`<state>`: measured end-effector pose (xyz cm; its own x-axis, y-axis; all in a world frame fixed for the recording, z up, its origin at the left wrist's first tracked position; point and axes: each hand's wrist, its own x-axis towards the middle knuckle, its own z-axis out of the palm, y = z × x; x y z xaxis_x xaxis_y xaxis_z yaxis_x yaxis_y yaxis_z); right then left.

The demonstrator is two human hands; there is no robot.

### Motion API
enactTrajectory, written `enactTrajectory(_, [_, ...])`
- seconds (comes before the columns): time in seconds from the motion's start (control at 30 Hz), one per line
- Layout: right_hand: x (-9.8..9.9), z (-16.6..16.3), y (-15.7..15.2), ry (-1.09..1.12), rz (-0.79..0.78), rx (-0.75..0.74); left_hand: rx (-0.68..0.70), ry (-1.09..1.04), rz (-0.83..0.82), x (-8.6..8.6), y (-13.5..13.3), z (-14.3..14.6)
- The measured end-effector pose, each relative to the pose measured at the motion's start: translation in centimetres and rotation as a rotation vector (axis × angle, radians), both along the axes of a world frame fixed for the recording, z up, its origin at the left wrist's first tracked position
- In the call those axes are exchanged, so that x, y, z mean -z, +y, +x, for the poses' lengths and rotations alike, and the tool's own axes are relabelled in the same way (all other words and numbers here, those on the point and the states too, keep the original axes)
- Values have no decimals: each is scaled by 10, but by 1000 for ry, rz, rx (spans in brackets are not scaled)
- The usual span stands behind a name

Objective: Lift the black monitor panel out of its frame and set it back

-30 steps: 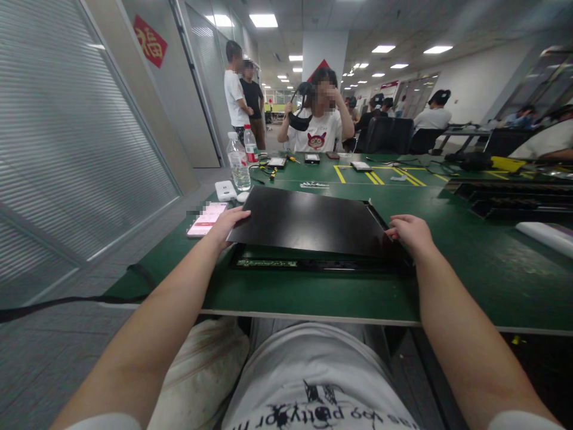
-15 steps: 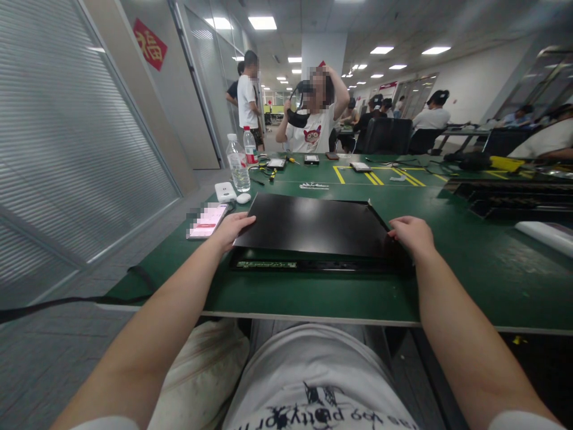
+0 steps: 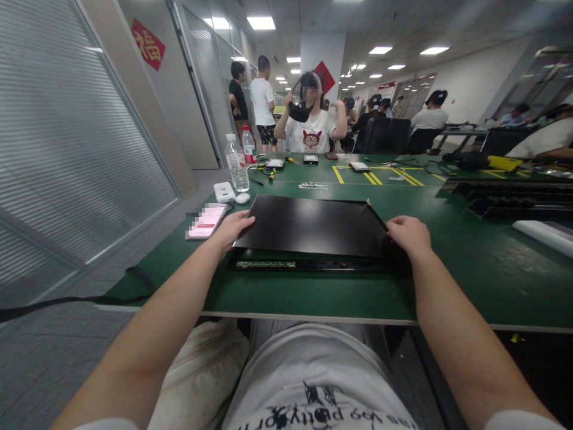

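Observation:
A glossy black flat panel (image 3: pixel 308 224), like a display screen, lies between my hands, its near edge raised above the table. Along its left edge my left hand (image 3: pixel 235 230) grips it, thumb on top and fingers mostly beneath. My right hand (image 3: pixel 408 236) pinches the right edge with bent fingers. Below the panel's near side lies a black frame (image 3: pixel 340 265) with a green circuit strip (image 3: pixel 265 264) along its left part. The panel hides most of what is under it.
On the green table (image 3: pixel 313 295), a phone (image 3: pixel 207 221), a white case (image 3: pixel 224 192) and a clear water bottle (image 3: pixel 237 164) stand at left. Black frames (image 3: pixel 510 200) are stacked at right, near a white bar (image 3: pixel 544 237). A person (image 3: pixel 310 122) sits opposite holding a black headset (image 3: pixel 301 111).
My hands and the panel stay nearly in place. The person opposite has lowered one arm from the head, and the people standing at the back left have shifted.

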<state>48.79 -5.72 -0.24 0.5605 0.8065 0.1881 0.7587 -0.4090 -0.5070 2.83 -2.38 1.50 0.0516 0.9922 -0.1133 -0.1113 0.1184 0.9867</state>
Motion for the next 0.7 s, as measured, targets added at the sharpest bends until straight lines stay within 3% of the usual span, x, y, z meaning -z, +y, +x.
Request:
enactTrajectory(0.37, [-11,-12,-7,-57,-79,28,-40,6,-2,-1,-2,3])
enactTrajectory(0.7, [-8,-11,-6,-45,-42,16,-123,-47,29,14,18,-5])
